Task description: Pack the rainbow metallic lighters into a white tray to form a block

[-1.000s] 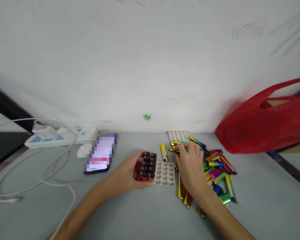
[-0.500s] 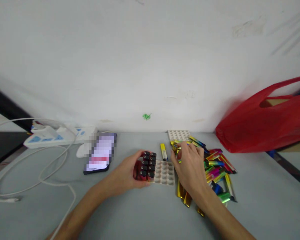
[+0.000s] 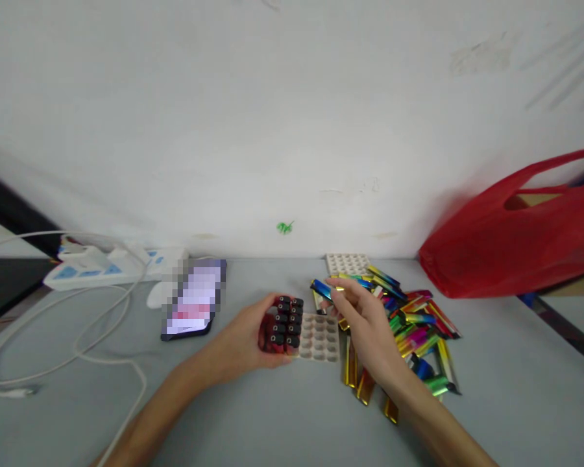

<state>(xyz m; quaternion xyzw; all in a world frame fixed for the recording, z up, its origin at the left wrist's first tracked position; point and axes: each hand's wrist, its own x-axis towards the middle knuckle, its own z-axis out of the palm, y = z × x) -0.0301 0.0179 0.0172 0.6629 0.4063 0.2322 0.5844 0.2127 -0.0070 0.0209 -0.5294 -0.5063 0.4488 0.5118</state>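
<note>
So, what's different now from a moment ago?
The right hand has shifted slightly left from the pile, now holding a blue tube that partly hides the yellow tube. The left hand still grips the black-tipped bundle; tray, phone and bag stayed put.

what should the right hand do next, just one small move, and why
Probably ease the shiny blue piece a little left and down, toward the black-topped bunch: the right hand appears to pinch it just above the white tray, while the left hand grips that bunch at the tray's left side, close by.
</note>
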